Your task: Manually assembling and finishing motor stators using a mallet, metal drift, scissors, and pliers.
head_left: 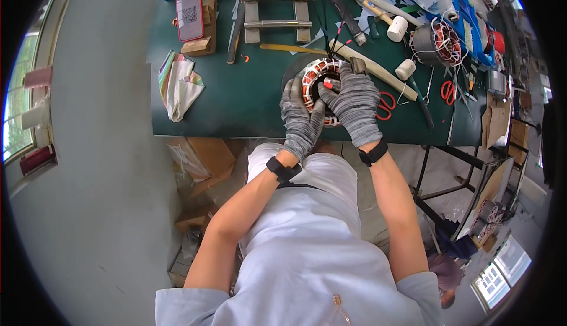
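A motor stator (pixel 309 82), its copper windings bound with white lacing, lies at the table's front edge. My left hand (pixel 302 119), in a grey knit glove, is curled round its left side, thumb toward the bore. Gloved alike, my right hand (pixel 356 106) is closed at the stator's right side. Past its fingertips sticks a short brownish, blunt end (pixel 358 65); by its thumb shows a small red and silver piece (pixel 332 83). Whether these are one tool is hidden by the glove. Dark leads (pixel 331 45) rise from the stator's far side.
Red-handled scissors (pixel 385 106) lie right of my right hand, beside a long wooden stick (pixel 384 73). Another wound stator (pixel 436 45) stands at the right. Leftward are a metal frame (pixel 276 23), a phone (pixel 189 14) on wood blocks and a striped cloth (pixel 177 86).
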Demonstrator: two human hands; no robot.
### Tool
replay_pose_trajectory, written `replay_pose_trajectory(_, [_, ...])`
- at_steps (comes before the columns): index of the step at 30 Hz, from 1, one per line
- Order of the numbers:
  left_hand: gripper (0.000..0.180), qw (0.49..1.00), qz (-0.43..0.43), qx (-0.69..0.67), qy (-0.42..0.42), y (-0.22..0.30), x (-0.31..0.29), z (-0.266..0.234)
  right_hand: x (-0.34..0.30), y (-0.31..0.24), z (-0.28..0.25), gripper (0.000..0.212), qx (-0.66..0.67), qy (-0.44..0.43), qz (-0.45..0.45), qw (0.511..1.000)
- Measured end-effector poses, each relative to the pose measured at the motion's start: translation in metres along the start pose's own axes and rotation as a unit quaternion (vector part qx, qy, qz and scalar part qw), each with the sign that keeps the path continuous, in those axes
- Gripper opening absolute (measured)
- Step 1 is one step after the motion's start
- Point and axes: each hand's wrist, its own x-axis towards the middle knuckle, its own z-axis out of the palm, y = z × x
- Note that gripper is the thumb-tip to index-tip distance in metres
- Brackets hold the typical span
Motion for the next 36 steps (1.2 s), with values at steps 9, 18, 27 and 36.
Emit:
replay_pose_trajectory(9, [0.075, 0.995, 0.006, -0.011, -0.096, -0.002, 0.010, -0.009, 0.003, 0.003, 0.022, 0.052, -0.124, 0.077, -0.079, 0.986])
replay_pose_trajectory(18, [0.072, 0.992, 0.014, -0.032, -0.123, -0.008, 0.013, -0.008, -0.001, -0.002, 0.020, 0.050, -0.097, 0.088, -0.060, 0.990])
replay_pose_trajectory(27, [0.063, 0.993, 0.042, 0.042, -0.104, -0.007, 0.013, -0.009, 0.002, 0.003, 0.020, 0.046, -0.076, 0.096, -0.087, 0.989])
replay_pose_trajectory(36, [0.067, 0.990, 0.084, 0.068, -0.091, 0.021, 0.044, -0.008, 0.010, 0.024, 0.042, 0.044, -0.132, 0.117, -0.099, 0.979])
